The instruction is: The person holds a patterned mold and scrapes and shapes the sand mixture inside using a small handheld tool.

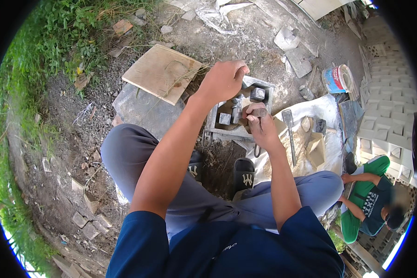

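Observation:
Between my knees and feet stands a grey box-like mould frame with several grey metal blocks inside, among them a square block at the far right and another square block at the near left. My left hand is curled over the far left part of the frame, its fingertips mostly hidden. Over the near right part, my right hand is closed round a grey, blunt-ended tool; most of the tool is hidden. Metal loop handles hang at the frame's near side.
At the right, a white sack carries sand, a long metal bar and a small tan box. A paint bucket stands beyond. Left lies a wooden board. A person sits at the lower right.

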A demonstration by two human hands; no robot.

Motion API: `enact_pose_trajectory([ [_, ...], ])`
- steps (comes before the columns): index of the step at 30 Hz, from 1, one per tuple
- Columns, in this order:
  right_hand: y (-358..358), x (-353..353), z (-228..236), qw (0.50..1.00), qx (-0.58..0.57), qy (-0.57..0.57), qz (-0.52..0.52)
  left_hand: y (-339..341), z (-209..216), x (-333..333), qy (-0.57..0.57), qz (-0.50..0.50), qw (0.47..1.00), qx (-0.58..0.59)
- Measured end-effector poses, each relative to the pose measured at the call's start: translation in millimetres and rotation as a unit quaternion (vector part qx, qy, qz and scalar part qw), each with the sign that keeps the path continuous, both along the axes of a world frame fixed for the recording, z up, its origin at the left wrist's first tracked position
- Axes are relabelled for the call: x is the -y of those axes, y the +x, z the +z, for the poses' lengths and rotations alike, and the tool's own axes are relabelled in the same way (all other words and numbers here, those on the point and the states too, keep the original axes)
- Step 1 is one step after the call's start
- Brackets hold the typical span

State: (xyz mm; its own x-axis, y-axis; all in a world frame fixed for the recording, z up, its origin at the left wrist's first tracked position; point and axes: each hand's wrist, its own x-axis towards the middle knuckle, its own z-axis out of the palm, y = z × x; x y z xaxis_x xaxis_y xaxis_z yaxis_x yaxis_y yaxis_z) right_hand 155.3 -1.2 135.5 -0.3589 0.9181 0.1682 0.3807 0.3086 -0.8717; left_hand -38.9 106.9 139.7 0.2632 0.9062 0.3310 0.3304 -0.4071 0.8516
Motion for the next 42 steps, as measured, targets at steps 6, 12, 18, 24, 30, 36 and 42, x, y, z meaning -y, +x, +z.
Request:
enact_pose_trajectory([
  [6, 1, 11, 25, 0.993, -0.078, -0.058, -0.061, -3, 3, 4, -0.024, 0.015, 0.999, -0.025],
  [12, 10, 12, 41, 0.975, -0.206, 0.005, -0.079, 2, 13, 2, -0.039, 0.018, 0.997, -0.068],
  [18, 14, 11, 35, 0.983, -0.142, 0.076, -0.092, 7, 12, 3, -0.051, 0.008, 0.998, -0.038],
  [24, 11, 9, 32, 0.974, -0.199, 0.040, -0.100, 7, 11, 1, -0.053, 0.004, 0.997, -0.059],
  [30, 3, 9, 30, 0.984, -0.138, 0.040, -0.109, 6, 6, 1, -0.061, -0.003, 0.997, -0.044],
  [36, -15, -14, 15, 0.996, 0.072, 0.007, -0.052, 0, 9, 1, -0.084, -0.003, 0.996, -0.043],
  [42, -6, -13, 6, 0.996, 0.012, 0.016, -0.086, -1, 14, 2, -0.083, 0.003, 0.996, -0.042],
])
